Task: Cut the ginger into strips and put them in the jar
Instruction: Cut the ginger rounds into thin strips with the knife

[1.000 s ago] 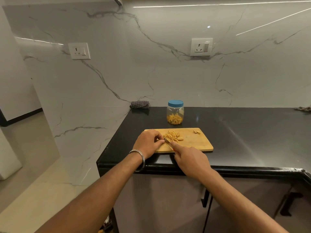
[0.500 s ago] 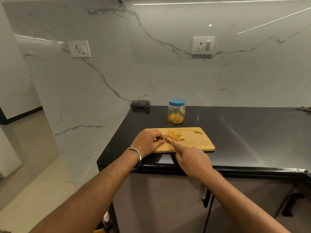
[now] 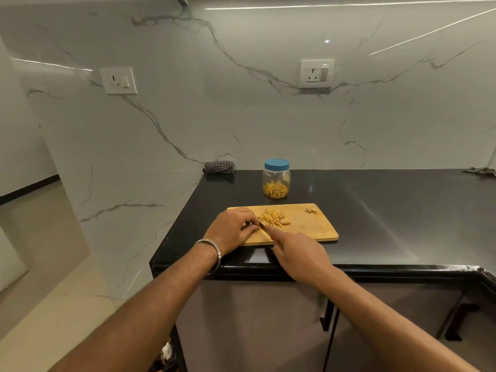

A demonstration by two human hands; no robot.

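Note:
A pile of yellow ginger strips (image 3: 273, 217) lies on a wooden cutting board (image 3: 308, 226) near the black counter's front edge. My left hand (image 3: 230, 229) sits at the board's left end with curled fingers pinching a small ginger piece, mostly hidden beneath them. My right hand (image 3: 298, 253) grips a knife (image 3: 262, 226), forefinger along its back, the blade right beside my left fingertips. Behind the board stands a clear jar (image 3: 276, 181) with a blue lid on, holding ginger strips in its bottom.
A small ginger scrap (image 3: 311, 210) lies at the board's far right corner. A checked cloth (image 3: 218, 167) sits at the counter's back left against the marble wall, another cloth (image 3: 480, 171) at the far right. The black counter (image 3: 389, 210) drops off on the left.
Both hands have stayed at the board's left end; the knife makes only small moves beside the left fingertips. The view has shifted slightly.

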